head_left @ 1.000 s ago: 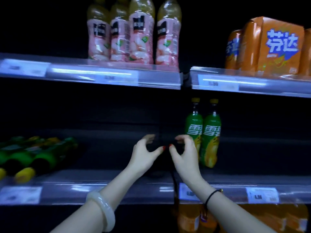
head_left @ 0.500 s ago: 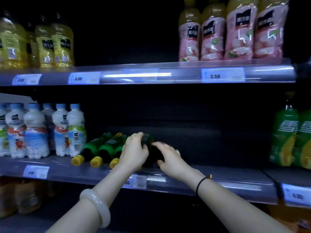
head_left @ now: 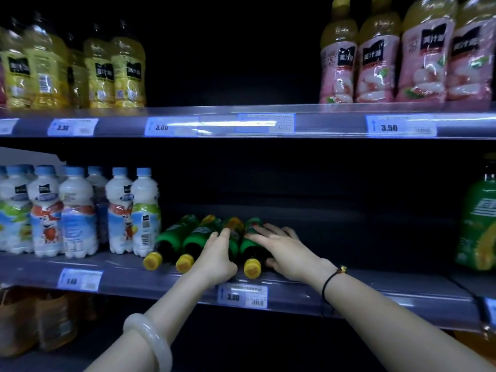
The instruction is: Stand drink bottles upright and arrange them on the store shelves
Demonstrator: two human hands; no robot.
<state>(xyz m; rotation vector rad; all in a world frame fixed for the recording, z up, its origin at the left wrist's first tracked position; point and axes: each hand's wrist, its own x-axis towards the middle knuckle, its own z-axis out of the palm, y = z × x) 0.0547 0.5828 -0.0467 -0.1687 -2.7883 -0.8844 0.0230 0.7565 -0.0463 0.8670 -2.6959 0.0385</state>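
**Fingers.** The fingers [head_left: 224, 233] of the left hand [head_left: 214, 256] curl over the third green bottle [head_left: 234, 227] and grip its body; its cap is hidden under the palm. The fingers [head_left: 257, 234] of the right hand [head_left: 287, 251] lie nearly straight across the fourth green bottle [head_left: 248, 249], resting on it rather than closing round it.

**Progress.** 4 green bottles lie on their sides on the middle shelf [head_left: 362, 285], side by side, with caps toward the front edge. The first green bottle [head_left: 174, 232] and second green bottle [head_left: 198, 237] are untouched. None of the 4 stands upright. An upright green bottle [head_left: 480, 224] stands well apart at the far right, with bare shelf between. Judgement: the task is at an early stage for this group. All 4 remain to be stood up and lined up.

**Containers.** The visible yellow caps are on. The contents look dark through the green plastic, and the fill level cannot be told. The white bottles [head_left: 77, 210] just left of the group stand upright, capped in blue and opaque. On the upper shelf [head_left: 214, 127], the yellow juice bottles [head_left: 126, 73] and the pink-labelled bottles [head_left: 378, 65] stand upright and show yellow liquid.
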